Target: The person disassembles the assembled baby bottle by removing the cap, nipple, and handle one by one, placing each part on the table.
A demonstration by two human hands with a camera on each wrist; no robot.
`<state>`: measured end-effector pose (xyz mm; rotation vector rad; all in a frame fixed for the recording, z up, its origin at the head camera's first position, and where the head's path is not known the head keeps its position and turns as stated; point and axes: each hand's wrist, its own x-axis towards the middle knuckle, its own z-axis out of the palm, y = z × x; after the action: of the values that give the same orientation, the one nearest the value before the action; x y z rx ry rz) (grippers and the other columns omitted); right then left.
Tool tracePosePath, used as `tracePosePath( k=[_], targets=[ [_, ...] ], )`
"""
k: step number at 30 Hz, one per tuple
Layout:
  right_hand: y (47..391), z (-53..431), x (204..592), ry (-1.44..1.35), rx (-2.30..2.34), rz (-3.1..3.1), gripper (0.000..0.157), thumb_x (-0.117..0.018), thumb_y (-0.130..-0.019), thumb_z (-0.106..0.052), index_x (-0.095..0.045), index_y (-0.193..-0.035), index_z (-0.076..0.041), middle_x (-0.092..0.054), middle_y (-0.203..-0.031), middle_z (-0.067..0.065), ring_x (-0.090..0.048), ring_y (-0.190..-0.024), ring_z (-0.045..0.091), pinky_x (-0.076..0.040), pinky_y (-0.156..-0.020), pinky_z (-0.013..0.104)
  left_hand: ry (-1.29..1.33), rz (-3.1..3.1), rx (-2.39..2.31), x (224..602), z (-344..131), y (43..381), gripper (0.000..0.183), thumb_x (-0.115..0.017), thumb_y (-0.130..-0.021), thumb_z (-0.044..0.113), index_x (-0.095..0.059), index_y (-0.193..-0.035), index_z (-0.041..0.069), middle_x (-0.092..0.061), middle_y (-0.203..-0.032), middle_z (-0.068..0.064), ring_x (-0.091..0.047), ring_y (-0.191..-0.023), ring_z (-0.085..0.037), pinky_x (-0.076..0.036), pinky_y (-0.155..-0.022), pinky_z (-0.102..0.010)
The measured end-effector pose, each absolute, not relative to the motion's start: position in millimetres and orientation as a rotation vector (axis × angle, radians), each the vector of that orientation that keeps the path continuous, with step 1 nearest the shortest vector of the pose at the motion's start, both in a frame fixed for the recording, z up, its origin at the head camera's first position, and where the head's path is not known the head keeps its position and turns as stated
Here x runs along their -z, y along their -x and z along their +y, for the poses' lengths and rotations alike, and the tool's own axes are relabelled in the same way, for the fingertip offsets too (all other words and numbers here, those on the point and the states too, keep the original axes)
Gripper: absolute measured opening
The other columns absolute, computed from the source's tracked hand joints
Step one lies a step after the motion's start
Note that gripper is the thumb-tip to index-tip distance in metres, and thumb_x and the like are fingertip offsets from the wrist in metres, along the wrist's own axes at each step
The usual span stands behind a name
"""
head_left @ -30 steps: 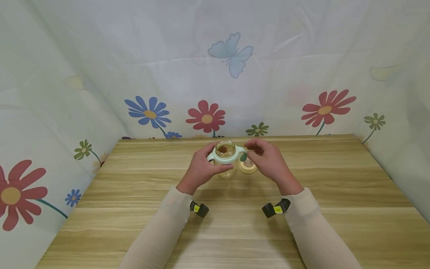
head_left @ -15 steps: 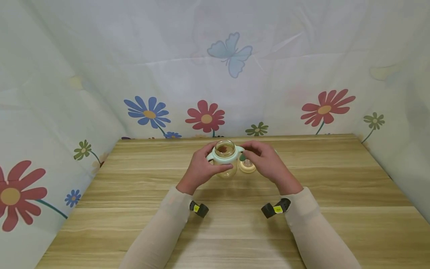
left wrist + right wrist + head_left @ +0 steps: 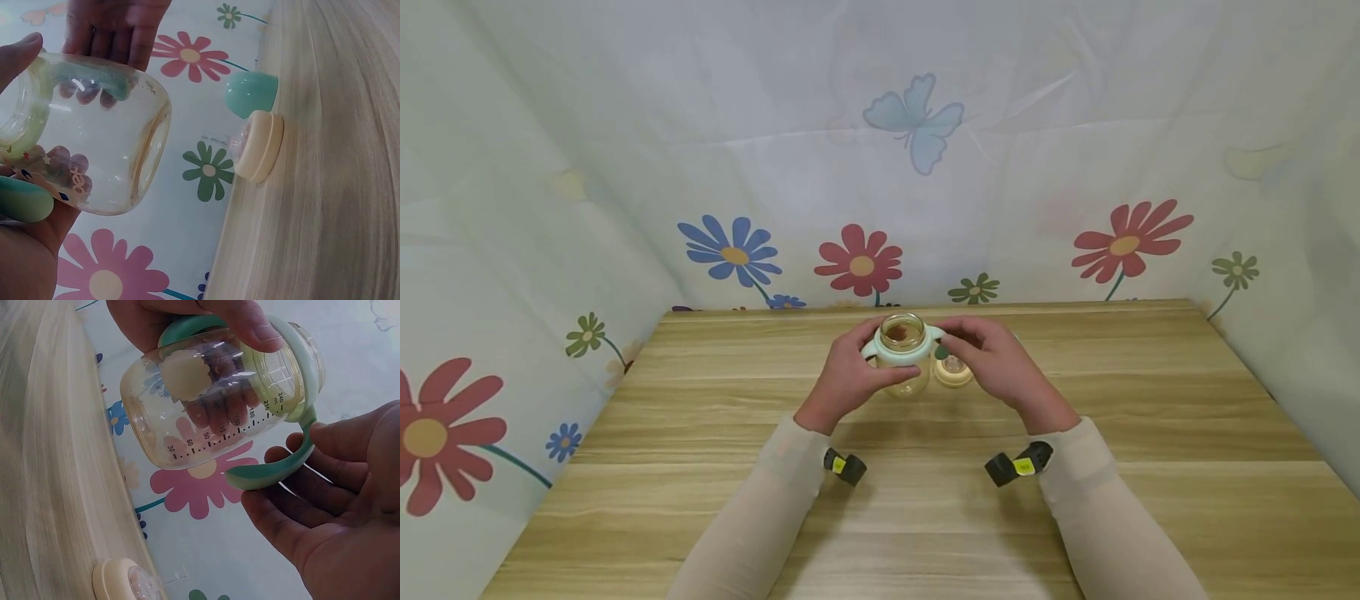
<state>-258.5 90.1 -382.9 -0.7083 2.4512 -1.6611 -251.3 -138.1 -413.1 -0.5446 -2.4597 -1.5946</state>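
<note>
A clear, amber-tinted baby bottle [image 3: 913, 384] is held upright above the table, its mouth uncovered. My left hand [image 3: 852, 368] grips the body from the left, thumb across the front and fingers behind. Round its neck sits a mint-green ring with two curved handles [image 3: 269, 474]. The right hand [image 3: 1000, 360] pinches the right-hand handle near its top between thumb and fingers. Measuring marks and a cream patch show on the bottle in the right wrist view. Below the right hand, a cream teat collar [image 3: 261, 147] with its clear teat pointing up rests on the tabletop.
A teal domed cap [image 3: 252, 94] stands beside the teat collar, mostly behind the right hand in the head view. The wooden table [image 3: 917, 517] ends against a flower-printed white curtain [image 3: 760, 150]. Black cameras [image 3: 1011, 468] are strapped to both wrists.
Over the first half second my right hand shifted slightly left and took hold of the right-hand handle. The left hand and bottle have hardly moved.
</note>
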Motion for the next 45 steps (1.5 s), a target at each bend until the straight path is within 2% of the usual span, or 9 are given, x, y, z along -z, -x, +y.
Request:
tracePosePath(
  k=[10, 21, 29, 35, 41, 45],
  targets=[
    [258.1, 89.7, 381.9, 0.705, 1.623, 2.514, 0.025, -0.052, -0.101, -0.018, -0.063, -0.122, -0.011, -0.067, -0.115, 0.006, -0.064, -0.105, 0.022, -0.052, -0.093, 0.045, 0.545, -2.459, 1.611, 411.7, -138.8, 251.2, 0.073, -0.085, -0.068, 0.048, -0.055, -0.133, 0.031, -0.062, -0.126, 0.010, -0.060, -0.113, -0.013, -0.051, -0.098, -0.042],
    [256.1, 90.3, 381.0, 0.661, 1.602, 2.547, 0.025, -0.051, -0.101, -0.021, -0.062, -0.122, -0.013, -0.066, -0.117, 0.004, -0.062, -0.107, 0.022, -0.051, -0.095, 0.046, 0.524, -2.483, 1.654, 409.2, -138.2, 250.2, 0.075, -0.085, -0.067, 0.049, -0.055, -0.133, 0.030, -0.062, -0.125, 0.009, -0.060, -0.110, -0.014, -0.051, -0.097, -0.042],
    [255.4, 90.9, 378.9, 0.655, 1.598, 2.582, 0.025, -0.052, -0.101, -0.023, -0.062, -0.122, -0.014, -0.066, -0.117, 0.004, -0.061, -0.108, 0.021, -0.050, -0.095, 0.044, 0.564, -2.479, 1.677, 411.4, -137.8, 250.4, 0.069, -0.085, -0.070, 0.044, -0.057, -0.130, 0.027, -0.064, -0.123, -0.003, -0.061, -0.104, -0.016, -0.052, -0.093, -0.040],
    [256.2, 91.2, 378.5, 0.685, 1.609, 2.590, 0.024, -0.053, -0.100, -0.023, -0.063, -0.120, -0.015, -0.066, -0.116, 0.003, -0.062, -0.107, 0.021, -0.051, -0.094, 0.044, 0.549, -2.484, 1.645, 415.2, -138.7, 252.3, 0.070, -0.085, -0.068, 0.048, -0.056, -0.129, 0.031, -0.065, -0.120, 0.006, -0.060, -0.104, -0.015, -0.052, -0.093, -0.041],
    [256.4, 91.8, 378.5, 0.726, 1.625, 2.606, 0.024, -0.053, -0.100, -0.023, -0.063, -0.120, -0.015, -0.067, -0.116, 0.003, -0.063, -0.106, 0.020, -0.051, -0.093, 0.042, 0.561, -2.487, 1.647, 415.6, -138.6, 253.0, 0.070, -0.085, -0.068, 0.046, -0.056, -0.130, 0.031, -0.065, -0.122, 0.001, -0.060, -0.104, -0.015, -0.051, -0.093, -0.043],
    [255.7, 92.7, 377.9, 0.761, 1.626, 2.628, 0.025, -0.052, -0.101, -0.023, -0.063, -0.122, -0.014, -0.067, -0.116, 0.004, -0.064, -0.104, 0.020, -0.052, -0.091, 0.041, 0.557, -2.497, 1.630, 414.4, -138.1, 252.3, 0.070, -0.085, -0.068, 0.048, -0.057, -0.129, 0.032, -0.066, -0.119, 0.006, -0.060, -0.104, -0.014, -0.051, -0.093, -0.041]
  ],
)
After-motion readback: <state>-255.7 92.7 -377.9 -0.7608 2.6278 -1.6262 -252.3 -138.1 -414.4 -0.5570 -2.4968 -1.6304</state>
